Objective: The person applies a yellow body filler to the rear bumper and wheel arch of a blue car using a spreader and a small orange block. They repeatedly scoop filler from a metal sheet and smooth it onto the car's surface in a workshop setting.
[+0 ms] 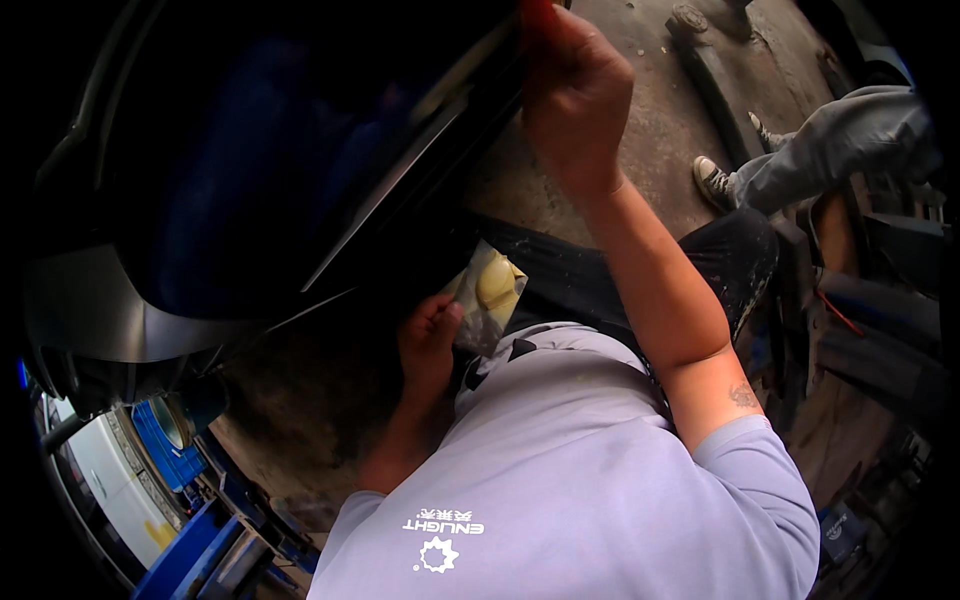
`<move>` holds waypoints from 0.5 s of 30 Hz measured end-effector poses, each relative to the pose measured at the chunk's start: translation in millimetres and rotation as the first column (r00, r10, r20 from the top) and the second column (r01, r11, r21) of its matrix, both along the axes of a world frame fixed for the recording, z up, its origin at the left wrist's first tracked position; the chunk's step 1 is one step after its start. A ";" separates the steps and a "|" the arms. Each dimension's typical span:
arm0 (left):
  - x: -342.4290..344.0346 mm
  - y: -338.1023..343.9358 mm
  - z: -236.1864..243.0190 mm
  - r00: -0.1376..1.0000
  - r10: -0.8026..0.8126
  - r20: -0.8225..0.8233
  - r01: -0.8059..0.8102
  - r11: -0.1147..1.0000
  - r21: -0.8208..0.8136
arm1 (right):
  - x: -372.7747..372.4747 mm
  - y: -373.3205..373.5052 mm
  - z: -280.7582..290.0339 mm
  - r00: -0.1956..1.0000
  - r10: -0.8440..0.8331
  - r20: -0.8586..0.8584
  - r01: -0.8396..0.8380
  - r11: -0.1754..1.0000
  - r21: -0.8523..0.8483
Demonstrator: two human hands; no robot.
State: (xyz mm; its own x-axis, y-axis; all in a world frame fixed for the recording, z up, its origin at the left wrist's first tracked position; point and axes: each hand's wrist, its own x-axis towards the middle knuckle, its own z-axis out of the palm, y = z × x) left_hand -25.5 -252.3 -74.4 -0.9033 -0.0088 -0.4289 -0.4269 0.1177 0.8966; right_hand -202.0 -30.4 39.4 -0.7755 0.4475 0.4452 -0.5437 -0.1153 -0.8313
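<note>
My left hand is closed on the edge of a thin, greyish flat plate, held low in front of my lap. A mound of pale yellow paste lies on this plate. Farther forward, my right hand is raised with its fingers closed on a red piece, cut off by the top of the picture. The red piece is up against the edge of a dark, glossy vehicle panel; whether it touches is hard to see. Shadow hides part of my left fingers.
Another person's legs in grey trousers and dark sneakers stand at the far right. Dark bars and parts crowd the right side. A silver lower trim edges the vehicle. At lower left are a blue crate and a white panel.
</note>
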 end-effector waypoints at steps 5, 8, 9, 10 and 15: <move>-5.1 -2.1 -2.6 0.997 -0.027 0.066 0.027 1.000 0.000 | 30.5 -44.2 -19.3 0.972 -0.141 -0.187 0.200 0.913 0.354; -12.5 0.3 4.8 0.997 -0.064 0.041 0.064 0.998 -0.004 | 43.3 -49.9 -19.6 0.994 0.030 -0.102 0.009 0.933 0.360; -13.6 1.5 4.4 0.998 -0.061 0.025 0.061 0.998 0.003 | 44.5 -47.1 -20.9 0.996 0.035 -0.078 -0.008 0.947 0.320; -14.7 2.2 4.5 0.998 -0.058 0.008 0.058 0.998 0.008 | 45.7 -43.1 -20.7 0.998 0.041 -0.054 -0.024 0.960 0.279; -11.7 3.6 8.6 1.000 -0.022 0.018 0.021 0.999 0.035 | 10.2 11.1 0.1 0.996 0.074 -0.040 -0.080 0.982 -0.172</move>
